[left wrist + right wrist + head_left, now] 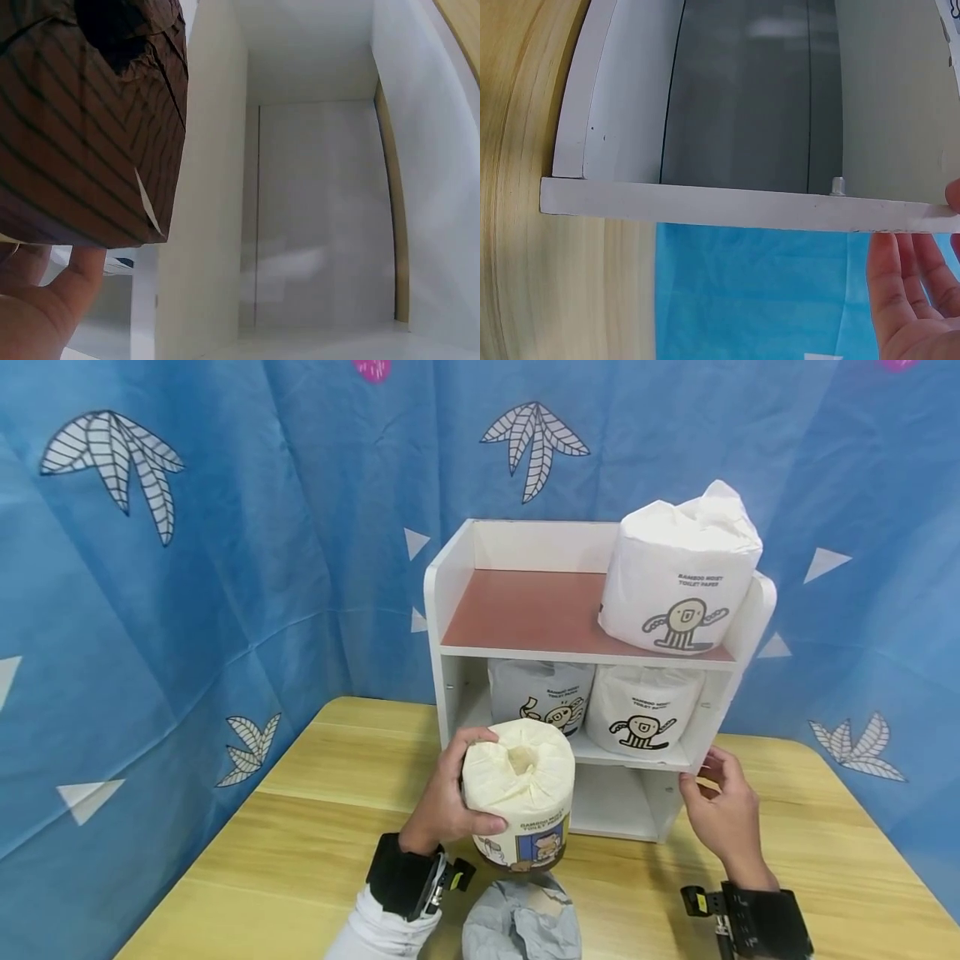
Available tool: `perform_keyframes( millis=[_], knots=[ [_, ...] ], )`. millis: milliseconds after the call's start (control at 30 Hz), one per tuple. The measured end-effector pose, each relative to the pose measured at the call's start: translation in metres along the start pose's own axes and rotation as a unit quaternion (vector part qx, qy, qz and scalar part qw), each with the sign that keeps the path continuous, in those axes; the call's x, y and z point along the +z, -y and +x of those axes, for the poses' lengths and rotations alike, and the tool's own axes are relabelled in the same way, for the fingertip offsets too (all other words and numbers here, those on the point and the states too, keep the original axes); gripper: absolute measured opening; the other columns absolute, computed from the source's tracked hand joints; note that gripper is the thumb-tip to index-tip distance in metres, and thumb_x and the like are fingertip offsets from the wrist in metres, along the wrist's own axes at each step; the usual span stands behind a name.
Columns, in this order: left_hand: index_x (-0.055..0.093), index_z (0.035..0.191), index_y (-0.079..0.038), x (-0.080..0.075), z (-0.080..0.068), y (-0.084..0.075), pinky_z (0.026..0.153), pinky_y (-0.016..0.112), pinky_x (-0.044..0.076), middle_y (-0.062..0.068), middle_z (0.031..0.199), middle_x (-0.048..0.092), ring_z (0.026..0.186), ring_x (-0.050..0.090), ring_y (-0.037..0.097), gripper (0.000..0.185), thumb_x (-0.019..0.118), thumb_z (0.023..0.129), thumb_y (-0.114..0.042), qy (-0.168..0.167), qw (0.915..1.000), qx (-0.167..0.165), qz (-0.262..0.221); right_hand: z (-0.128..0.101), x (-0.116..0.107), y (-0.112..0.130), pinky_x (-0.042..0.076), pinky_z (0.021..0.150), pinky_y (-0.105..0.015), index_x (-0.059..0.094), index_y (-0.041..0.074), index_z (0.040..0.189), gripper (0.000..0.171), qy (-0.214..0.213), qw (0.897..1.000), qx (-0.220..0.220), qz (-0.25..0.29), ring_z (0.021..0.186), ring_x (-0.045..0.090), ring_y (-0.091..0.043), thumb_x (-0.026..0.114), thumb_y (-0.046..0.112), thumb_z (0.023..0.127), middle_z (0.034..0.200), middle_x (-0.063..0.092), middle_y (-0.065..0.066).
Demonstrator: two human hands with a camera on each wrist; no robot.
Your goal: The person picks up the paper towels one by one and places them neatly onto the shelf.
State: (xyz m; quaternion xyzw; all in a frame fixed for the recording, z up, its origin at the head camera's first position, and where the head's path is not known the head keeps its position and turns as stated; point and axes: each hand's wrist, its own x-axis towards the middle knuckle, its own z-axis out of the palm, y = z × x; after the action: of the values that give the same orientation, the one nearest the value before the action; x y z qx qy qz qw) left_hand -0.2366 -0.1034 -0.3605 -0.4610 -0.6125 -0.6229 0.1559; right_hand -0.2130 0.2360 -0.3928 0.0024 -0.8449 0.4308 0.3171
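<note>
Judging by how the rolls lie, the work looks a little past half done: three wrapped toilet rolls stand in the white shelf unit [450,581] right of centre in the head view, while two are outside it. Of those inside, a white roll [682,572] stands at the right end of the red-brown top board [525,606], towards the upper right of the frame; below it, near the centre right, a pale grey roll [536,689] and a second white roll [637,727] sit side by side in the middle compartment [471,702]. The cream roll [525,802] is outside, in front of the unit at the lower centre, its fingers-and-thumb hold coming from the left hand [442,803]; its brown base [82,142], at the upper left of the left wrist view, shows it is raised off the bench [337,777]. The crumpled grey roll [517,927], cut off by the bottom edge, also seems left to deal with. No roll shows in the visible parts of the lowest compartment [611,802]. The right hand [726,814], lower right, grips the unit's right side panel, thumb inside and fingers outside.
</note>
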Motion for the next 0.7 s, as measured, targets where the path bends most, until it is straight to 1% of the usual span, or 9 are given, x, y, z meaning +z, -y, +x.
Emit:
perform_keyframes(
  millis=[67,367,467,567,700],
  knots=[
    [0.04,0.124,0.007,-0.001,0.002,-0.001,0.095,0.032,0.043,0.027,0.117,0.051,0.108,0.052,0.022,0.089,0.08,0.072,-0.052,0.005,1.0,0.006,-0.002,0.0,-0.001,-0.001,0.04,0.072,-0.001,0.047,-0.004,0.131,0.042,0.001,1.0,0.002,-0.002,0.09,0.042,0.017,0.059,0.008,0.093,0.116,0.058,-0.023],
    [0.034,0.124,0.007,-0.003,0.015,-0.009,0.09,0.031,0.047,0.026,0.113,0.049,0.105,0.053,0.019,0.087,0.078,0.075,-0.05,0.016,0.999,0.013,-0.038,0.001,-0.001,-0.003,0.04,0.073,-0.001,0.047,-0.005,0.131,0.042,-0.001,1.0,-0.006,-0.004,0.09,0.041,0.019,0.059,0.006,0.092,0.117,0.058,-0.025],
    [0.032,0.125,0.007,-0.004,0.019,-0.013,0.088,0.031,0.049,0.025,0.113,0.05,0.103,0.054,0.019,0.087,0.076,0.076,-0.05,0.02,0.999,0.018,-0.036,0.001,-0.001,-0.003,0.04,0.072,-0.001,0.048,-0.006,0.131,0.042,-0.003,1.0,-0.009,-0.004,0.09,0.041,0.019,0.059,0.005,0.092,0.116,0.059,-0.025],
    [0.031,0.126,0.007,-0.005,0.023,-0.016,0.087,0.031,0.049,0.021,0.115,0.049,0.103,0.054,0.019,0.087,0.075,0.077,-0.051,0.024,0.9989,0.018,-0.036,0.001,0.0,-0.003,0.04,0.072,-0.001,0.048,-0.005,0.13,0.042,-0.004,1.0,-0.008,-0.004,0.09,0.042,0.017,0.06,0.005,0.091,0.116,0.059,-0.025],
    [0.027,0.127,0.007,-0.006,0.029,-0.021,0.087,0.032,0.05,0.015,0.118,0.049,0.104,0.054,0.02,0.088,0.074,0.078,-0.048,0.03,0.9982,0.016,-0.049,0.001,0.001,-0.003,0.04,0.073,-0.001,0.048,-0.005,0.13,0.042,-0.002,1.0,-0.007,-0.001,0.092,0.047,0.009,0.06,0.005,0.092,0.116,0.059,-0.024]
  ],
)
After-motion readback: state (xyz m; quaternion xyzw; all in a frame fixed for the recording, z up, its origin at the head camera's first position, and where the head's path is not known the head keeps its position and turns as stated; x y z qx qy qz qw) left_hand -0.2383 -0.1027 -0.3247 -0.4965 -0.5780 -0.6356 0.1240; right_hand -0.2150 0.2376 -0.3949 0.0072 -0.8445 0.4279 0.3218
